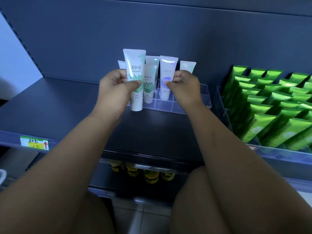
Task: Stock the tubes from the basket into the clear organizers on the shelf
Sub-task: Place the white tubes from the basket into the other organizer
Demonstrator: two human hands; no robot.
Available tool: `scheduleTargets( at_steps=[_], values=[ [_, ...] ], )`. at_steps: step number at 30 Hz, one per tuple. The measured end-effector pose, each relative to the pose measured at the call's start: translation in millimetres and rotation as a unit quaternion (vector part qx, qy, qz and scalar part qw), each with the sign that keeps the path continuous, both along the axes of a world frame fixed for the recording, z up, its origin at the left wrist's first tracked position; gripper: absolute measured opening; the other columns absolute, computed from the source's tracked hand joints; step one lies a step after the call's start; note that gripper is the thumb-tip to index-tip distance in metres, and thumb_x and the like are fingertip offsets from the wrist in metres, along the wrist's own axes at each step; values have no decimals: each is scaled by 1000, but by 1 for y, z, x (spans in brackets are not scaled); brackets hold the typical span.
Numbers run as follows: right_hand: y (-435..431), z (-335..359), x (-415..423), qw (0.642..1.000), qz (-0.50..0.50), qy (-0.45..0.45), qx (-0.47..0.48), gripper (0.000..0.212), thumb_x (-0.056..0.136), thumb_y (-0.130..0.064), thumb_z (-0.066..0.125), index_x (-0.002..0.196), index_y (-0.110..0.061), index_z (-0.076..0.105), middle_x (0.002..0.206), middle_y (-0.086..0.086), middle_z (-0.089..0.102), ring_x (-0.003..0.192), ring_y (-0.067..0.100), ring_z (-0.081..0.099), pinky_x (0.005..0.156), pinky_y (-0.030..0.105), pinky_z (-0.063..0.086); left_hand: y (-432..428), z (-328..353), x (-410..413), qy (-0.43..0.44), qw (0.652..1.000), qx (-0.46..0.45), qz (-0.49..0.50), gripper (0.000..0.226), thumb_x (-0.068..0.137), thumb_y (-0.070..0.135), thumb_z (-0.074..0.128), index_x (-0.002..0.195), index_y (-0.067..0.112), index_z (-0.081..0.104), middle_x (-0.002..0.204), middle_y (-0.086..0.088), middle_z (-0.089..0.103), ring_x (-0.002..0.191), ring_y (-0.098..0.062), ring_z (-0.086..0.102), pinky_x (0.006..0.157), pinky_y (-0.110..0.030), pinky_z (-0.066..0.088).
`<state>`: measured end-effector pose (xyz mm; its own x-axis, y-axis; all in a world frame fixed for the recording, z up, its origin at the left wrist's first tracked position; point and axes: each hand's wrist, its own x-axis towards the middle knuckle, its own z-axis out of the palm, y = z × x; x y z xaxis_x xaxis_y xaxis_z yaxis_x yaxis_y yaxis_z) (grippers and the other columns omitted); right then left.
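Left hand (pixel 116 85) grips a green tube (pixel 134 65), right hand (pixel 184 83) pinches a purple tube (pixel 167 66) in the organizer (pixel 194 105); a bump might topple the other tubes (pixel 149 93).

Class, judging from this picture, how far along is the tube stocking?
Done: several tubes stand in the clear organizer. In hand: left hand holds a green-leaf tube, right hand pinches a purple-label tube. Left: seating both; front compartments look empty; basket unseen.
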<state>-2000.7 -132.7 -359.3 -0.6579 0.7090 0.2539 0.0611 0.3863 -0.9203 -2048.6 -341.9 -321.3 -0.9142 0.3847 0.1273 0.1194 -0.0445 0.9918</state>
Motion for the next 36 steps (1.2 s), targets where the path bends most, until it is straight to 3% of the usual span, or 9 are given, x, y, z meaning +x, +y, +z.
scheduleTargets(
  at_steps=[13,22,29,33,36],
  values=[
    [2,-15,-5,997,-3,-64,32,23,82,-13,81,103,-15,73,97,-7,77,86,2,72,80,28,61,2,-1,1,-8,1000,-12,-2,18,90,4,70,108,7,71,103,-11,75,74,-9,72,51,-20,49],
    [-1,-8,-1,996,-11,-83,29,19,84,-12,79,100,-12,69,95,-4,75,83,1,69,55,5,47,-1,-2,1,-5,1000,-13,-9,20,90,2,70,110,5,71,105,-13,75,80,-9,73,58,-18,52],
    [-5,-6,1,994,-6,-99,45,24,82,-13,79,104,-12,69,99,-4,76,87,7,70,77,26,58,-1,-4,0,1,1000,-16,-20,20,90,2,71,110,6,71,103,-10,76,83,-10,74,62,-17,52],
    [-7,2,11,994,-20,-95,49,36,82,-11,75,117,-15,67,103,-6,70,85,2,63,69,16,52,3,-5,1,0,999,-12,-32,21,91,3,71,111,8,70,104,-8,77,91,-16,76,68,-23,55],
    [-10,13,24,997,-53,-57,23,37,82,-12,68,118,-19,68,105,-7,69,90,10,67,74,23,56,11,-3,5,-2,999,-8,-41,24,91,6,73,113,12,67,102,-5,78,91,-17,76,70,-27,58]
  ],
)
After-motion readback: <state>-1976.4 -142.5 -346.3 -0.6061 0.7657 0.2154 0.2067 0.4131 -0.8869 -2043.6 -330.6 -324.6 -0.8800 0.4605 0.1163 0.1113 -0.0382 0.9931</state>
